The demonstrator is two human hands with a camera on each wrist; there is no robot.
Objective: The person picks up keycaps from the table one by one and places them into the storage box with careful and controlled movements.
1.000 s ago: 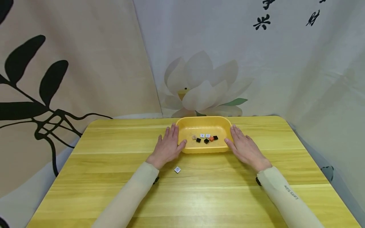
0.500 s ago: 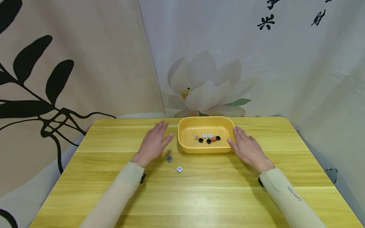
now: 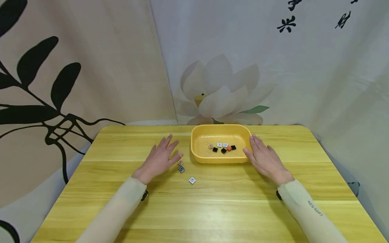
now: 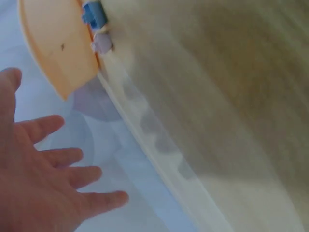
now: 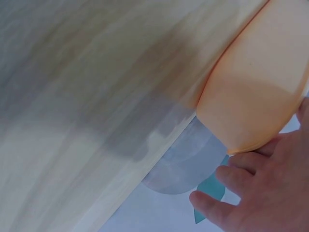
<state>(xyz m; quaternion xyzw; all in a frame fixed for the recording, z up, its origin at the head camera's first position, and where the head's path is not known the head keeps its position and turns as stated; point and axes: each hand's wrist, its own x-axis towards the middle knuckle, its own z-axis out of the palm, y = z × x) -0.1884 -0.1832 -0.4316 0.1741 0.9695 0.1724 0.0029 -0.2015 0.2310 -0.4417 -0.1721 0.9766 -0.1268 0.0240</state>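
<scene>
Tray (image 3: pixel 220 161) at back of table (image 3: pixel 231 209), seven pieces (image 3: pixel 223 151) inside, three loose pieces (image 3: pixel 181 169) front-left of it, left hand (image 3: pixel 158 159) beside these, right hand (image 3: pixel 267 161) at tray's right end

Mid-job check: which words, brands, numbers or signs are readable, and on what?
"兴": on the backdrop.
"财", probably: same backdrop.
Two characters above: cut off by the top edge.
Right sleeve: lettering, too blurred to read.
Small blocks in and beside the yellow tray: marks too small.
</scene>
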